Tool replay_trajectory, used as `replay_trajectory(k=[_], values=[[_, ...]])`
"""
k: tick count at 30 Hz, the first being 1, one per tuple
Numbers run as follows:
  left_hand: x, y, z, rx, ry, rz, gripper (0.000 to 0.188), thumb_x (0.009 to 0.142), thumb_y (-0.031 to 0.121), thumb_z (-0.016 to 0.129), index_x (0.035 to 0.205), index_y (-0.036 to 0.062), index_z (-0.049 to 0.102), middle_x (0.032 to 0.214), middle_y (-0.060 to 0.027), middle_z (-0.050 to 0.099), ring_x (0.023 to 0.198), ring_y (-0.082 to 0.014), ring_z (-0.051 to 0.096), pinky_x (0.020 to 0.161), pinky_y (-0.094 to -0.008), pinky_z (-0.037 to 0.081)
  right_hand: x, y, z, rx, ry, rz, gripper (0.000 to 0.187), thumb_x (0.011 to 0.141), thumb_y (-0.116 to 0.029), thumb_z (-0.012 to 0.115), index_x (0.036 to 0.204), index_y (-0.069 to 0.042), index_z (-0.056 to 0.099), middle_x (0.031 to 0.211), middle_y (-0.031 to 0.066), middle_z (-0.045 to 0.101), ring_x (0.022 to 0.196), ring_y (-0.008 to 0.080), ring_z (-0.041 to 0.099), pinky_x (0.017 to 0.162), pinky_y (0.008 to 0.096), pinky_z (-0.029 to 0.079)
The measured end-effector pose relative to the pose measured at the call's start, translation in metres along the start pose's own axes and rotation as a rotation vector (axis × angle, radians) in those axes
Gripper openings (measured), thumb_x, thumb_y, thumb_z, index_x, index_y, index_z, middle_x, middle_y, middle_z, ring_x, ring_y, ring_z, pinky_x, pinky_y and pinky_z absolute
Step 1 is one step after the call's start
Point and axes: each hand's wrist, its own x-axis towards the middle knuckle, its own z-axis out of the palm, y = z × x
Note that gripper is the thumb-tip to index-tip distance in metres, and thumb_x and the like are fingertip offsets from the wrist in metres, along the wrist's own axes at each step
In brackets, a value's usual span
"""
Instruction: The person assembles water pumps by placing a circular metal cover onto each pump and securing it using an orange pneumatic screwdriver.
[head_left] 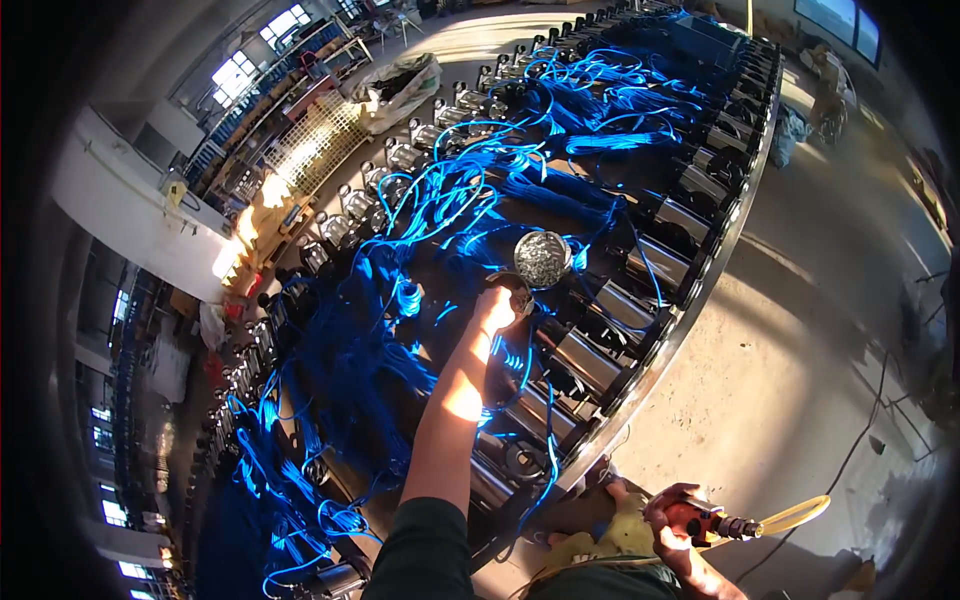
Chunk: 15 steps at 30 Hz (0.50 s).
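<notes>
My left hand (496, 308) reaches forward over the bench to a round container (524, 298). Its fingers are at the container's mouth, washed out by sun, so what they hold is hidden. Just beyond stands a round tin of small silvery metal pieces (542, 259). At the lower right, my right hand (676, 530) is wrapped round a red hand-held air tool (692, 519), its dark tip pointing right. A yellow hose (800, 514) loops near that tip. Bundles of bright blue cable (450, 195) lie beyond and left of my left hand.
Shiny cylindrical metal housings (585, 362) line the bench's right side, and more metal bodies (403, 155) line its left. A metal rim (690, 325) edges the bench. A dark cable (868, 440) crosses the floor at right. A perforated crate (318, 135) stands beyond the left side.
</notes>
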Motion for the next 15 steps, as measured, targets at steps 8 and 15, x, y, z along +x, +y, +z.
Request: replay_trajectory(k=[8, 15], values=[[0.006, -0.048, 0.0, -0.401, -0.066, -0.261, 0.007, 0.071, 0.008, 0.07, 0.072, 0.002, 0.067, 0.074, -0.0152, 0.067, 0.067, -0.0269, 0.066, 0.067, -0.0312, 0.055, 0.008, -0.023, 0.037, -1.538, -0.131, -0.429, 0.017, 0.086, -0.008, 0.049, 0.101, 0.001, 0.051, 0.093, 0.0073, 0.054, 0.093, 0.0148, 0.05, 0.088, 0.027, 0.039], [-0.021, -0.057, -0.007, -2.077, -0.148, -0.431, 0.014, 0.09, 0.005, 0.059, 0.098, -0.0058, 0.063, 0.094, -0.0148, 0.067, 0.088, -0.0233, 0.066, 0.081, -0.0306, 0.056, 0.036, -0.014, 0.05, -2.274, -0.211, -0.735, 0.021, 0.084, -0.009, 0.053, 0.103, 0.0, 0.048, 0.094, 0.0048, 0.051, 0.089, 0.0129, 0.049, 0.084, 0.0255, 0.039]])
